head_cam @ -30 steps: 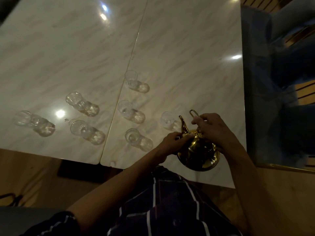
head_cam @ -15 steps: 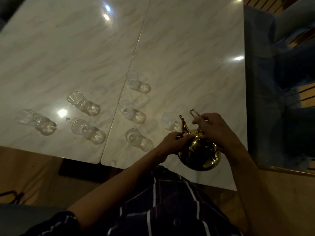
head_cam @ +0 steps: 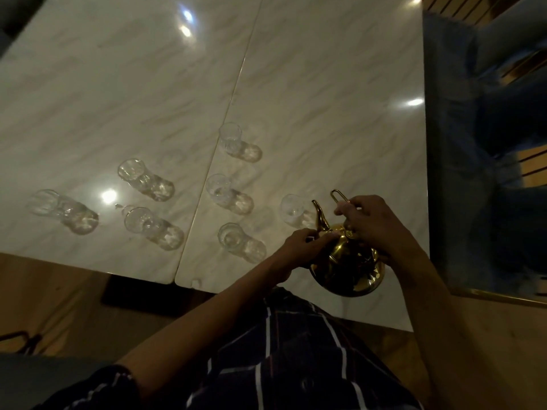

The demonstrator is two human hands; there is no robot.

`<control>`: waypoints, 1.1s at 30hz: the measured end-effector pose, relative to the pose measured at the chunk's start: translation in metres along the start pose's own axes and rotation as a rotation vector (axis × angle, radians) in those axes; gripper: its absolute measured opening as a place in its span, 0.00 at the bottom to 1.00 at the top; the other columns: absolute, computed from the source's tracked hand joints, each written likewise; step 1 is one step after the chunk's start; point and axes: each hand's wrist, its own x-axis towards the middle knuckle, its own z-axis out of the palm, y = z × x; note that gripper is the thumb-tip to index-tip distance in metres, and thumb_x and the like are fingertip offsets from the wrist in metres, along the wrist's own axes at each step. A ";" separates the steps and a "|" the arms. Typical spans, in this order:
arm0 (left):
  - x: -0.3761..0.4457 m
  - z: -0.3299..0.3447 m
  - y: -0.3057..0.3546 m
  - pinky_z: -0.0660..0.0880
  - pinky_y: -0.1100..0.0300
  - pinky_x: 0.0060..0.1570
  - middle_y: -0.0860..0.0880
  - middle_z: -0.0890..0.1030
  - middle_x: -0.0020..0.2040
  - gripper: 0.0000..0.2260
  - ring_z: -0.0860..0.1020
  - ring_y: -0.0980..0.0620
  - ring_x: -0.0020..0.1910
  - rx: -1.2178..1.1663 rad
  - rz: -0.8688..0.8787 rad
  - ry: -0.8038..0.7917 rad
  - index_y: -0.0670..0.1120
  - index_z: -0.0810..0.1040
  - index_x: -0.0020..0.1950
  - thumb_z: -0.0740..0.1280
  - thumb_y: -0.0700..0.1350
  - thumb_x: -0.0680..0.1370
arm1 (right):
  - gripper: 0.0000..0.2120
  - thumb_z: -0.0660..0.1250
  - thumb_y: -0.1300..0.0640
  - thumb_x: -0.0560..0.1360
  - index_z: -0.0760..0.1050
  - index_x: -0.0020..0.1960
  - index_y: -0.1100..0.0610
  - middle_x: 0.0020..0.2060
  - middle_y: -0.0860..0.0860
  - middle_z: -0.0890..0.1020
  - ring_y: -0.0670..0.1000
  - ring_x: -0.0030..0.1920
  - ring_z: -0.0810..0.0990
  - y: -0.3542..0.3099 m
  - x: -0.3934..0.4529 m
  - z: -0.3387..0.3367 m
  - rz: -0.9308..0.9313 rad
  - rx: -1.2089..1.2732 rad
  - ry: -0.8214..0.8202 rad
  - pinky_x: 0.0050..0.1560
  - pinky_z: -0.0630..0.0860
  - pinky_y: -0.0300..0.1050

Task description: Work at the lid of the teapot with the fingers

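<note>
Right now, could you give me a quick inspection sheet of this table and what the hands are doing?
Surface: glossy marble table, seam down the middle.
Job's things: gold teapot near the front edge, spout toward the glasses.
Clutter: seven clear glasses; nearest glass beside the spout.
Hands: left hand pinches at the teapot's top; right hand grips the wire handle.
Cables: nothing seen.
Surroundings: dark glass panel at right.

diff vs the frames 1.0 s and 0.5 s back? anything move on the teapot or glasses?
Nothing visibly changed. The right hand still grips the handle of the gold teapot, and the left hand still rests its fingers by the spout base, near the lid. The teapot sits in the same spot on the marble table, and the seven glasses, the nearest just beyond the spout, have not shifted.
</note>
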 end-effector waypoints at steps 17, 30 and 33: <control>-0.003 0.000 -0.002 0.83 0.44 0.60 0.48 0.87 0.54 0.36 0.87 0.50 0.52 0.013 0.008 -0.005 0.50 0.84 0.58 0.71 0.77 0.64 | 0.14 0.61 0.49 0.81 0.82 0.51 0.58 0.43 0.58 0.82 0.57 0.47 0.83 0.000 -0.004 0.002 0.016 -0.006 -0.003 0.50 0.82 0.60; -0.006 0.000 -0.002 0.83 0.45 0.60 0.49 0.87 0.54 0.37 0.87 0.51 0.52 0.007 0.012 -0.003 0.50 0.84 0.59 0.71 0.76 0.64 | 0.14 0.61 0.51 0.81 0.82 0.51 0.58 0.43 0.59 0.82 0.57 0.47 0.83 -0.001 -0.008 0.002 0.002 -0.018 -0.005 0.49 0.81 0.58; -0.008 0.001 -0.001 0.83 0.45 0.59 0.48 0.87 0.53 0.37 0.87 0.51 0.52 0.007 0.014 -0.001 0.49 0.84 0.58 0.71 0.76 0.63 | 0.14 0.61 0.51 0.81 0.82 0.51 0.58 0.43 0.59 0.83 0.56 0.47 0.83 -0.002 -0.009 0.002 0.004 -0.020 0.004 0.48 0.81 0.56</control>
